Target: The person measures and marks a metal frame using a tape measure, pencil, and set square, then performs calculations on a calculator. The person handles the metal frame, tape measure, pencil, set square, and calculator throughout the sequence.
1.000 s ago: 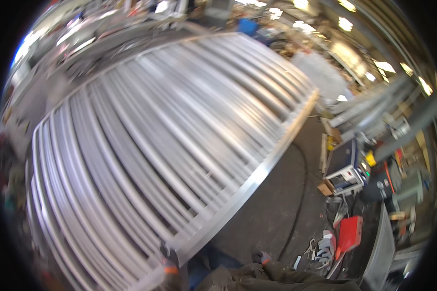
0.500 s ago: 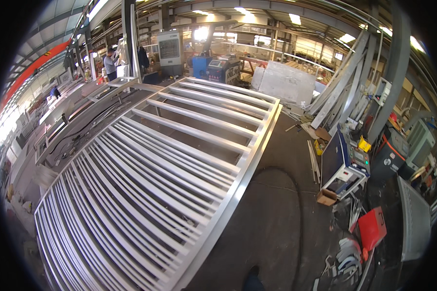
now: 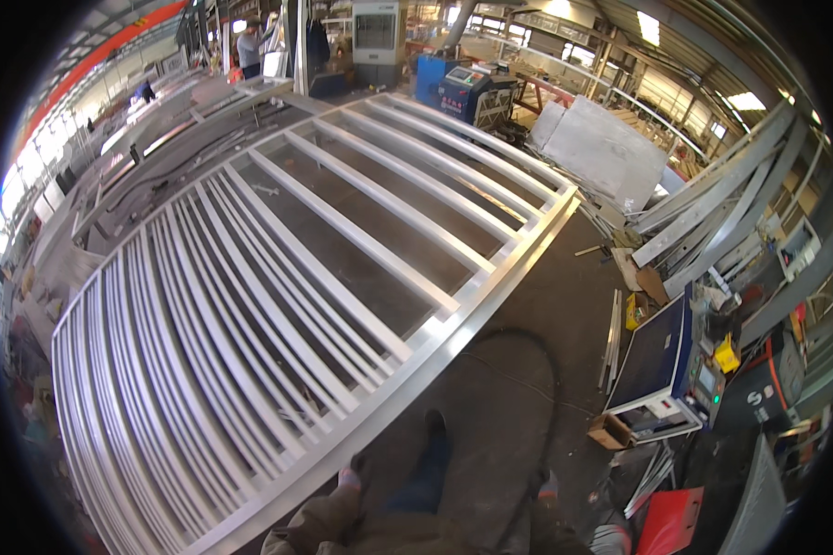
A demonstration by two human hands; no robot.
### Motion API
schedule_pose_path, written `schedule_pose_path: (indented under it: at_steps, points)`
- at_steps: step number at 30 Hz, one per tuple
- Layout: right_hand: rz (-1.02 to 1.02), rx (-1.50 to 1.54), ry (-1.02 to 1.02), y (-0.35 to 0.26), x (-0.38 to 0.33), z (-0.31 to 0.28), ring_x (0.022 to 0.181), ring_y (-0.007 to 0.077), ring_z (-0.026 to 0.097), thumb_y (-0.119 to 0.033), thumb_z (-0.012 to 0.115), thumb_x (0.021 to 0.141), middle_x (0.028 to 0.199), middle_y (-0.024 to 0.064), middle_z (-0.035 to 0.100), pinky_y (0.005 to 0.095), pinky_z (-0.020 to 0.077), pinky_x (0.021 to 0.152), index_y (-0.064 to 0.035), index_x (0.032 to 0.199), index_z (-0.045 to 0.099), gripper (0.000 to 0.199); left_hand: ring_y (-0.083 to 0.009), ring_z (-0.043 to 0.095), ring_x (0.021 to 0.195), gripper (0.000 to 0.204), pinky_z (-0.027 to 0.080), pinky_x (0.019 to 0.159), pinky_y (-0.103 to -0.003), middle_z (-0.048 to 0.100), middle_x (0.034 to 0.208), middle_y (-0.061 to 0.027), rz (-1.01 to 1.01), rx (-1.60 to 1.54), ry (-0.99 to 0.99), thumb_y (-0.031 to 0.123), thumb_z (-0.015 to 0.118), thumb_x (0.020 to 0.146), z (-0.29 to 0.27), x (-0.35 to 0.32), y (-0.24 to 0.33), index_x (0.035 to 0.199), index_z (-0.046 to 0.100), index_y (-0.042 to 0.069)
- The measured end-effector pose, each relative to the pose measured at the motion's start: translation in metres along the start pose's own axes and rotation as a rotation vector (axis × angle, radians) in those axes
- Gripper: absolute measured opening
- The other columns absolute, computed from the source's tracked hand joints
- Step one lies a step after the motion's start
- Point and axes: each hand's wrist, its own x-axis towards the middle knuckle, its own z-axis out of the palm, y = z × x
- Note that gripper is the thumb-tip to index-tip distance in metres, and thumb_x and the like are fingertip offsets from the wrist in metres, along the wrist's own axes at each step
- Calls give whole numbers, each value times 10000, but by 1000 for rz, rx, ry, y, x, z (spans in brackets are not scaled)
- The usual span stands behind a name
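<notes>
A large silver metal frame (image 3: 416,356) with many parallel bars spreads across the left and middle, raised above the floor. Low in the picture, my left hand (image 3: 350,475) shows small at the end of a dark sleeve, beside the frame's near edge rail. Whether it touches the rail I cannot tell. My right hand (image 3: 548,486) hangs to the right, over the floor, where a dark hose (image 3: 553,407) comes down close to it. The fingers of both hands are too small and blurred to read. My leg and dark shoe (image 3: 435,422) show between the hands.
To the right stands a blue-and-white machine (image 3: 652,361) with a cardboard box (image 3: 611,430) at its foot. A red panel (image 3: 671,520) lies nearer. Long metal profiles (image 3: 731,213) lean behind. The hose curves over the floor. A person (image 3: 248,48) stands far left.
My view has turned and dipped, so the frame and machines sit differently in it. My sleeves, both hands and more of my leg have come into view at the bottom.
</notes>
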Motion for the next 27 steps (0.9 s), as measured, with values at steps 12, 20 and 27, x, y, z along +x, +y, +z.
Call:
schedule_pose_path:
  at_steps: [12, 20, 27]
  points:
    - [-404, -549, -329, -303, 251, 375, 1265, 206, 604, -175, 547, 1063, 1364, 115, 663, 341, 451, 1146, 39, 1363, 636, 379, -363, 601, 1272, 779, 491, 1079, -445, 594, 1380, -225, 56, 205, 429, 266, 797, 900, 334, 282, 197, 1524, 415, 0]
    - [-167, -582, -336, -445, 461, 628, 1258, 208, 585, -332, 501, 1089, 1401, 51, 597, 363, 471, 1092, -52, 1475, 558, 480, -331, 571, 1328, 890, 477, 1096, -419, 561, 1457, -214, -114, 167, 582, 292, 803, 893, 358, 350, 212, 1585, 336, -17]
    - [-201, -897, -675, -436, 671, 696, 1106, 207, 661, -318, 661, 1032, 1244, 60, 660, 311, 548, 928, -87, 1364, 661, 405, -188, 600, 1248, 781, 485, 1061, -346, 631, 1379, -112, -233, -107, 589, 156, 713, 976, 380, 381, 235, 1615, 297, -14]
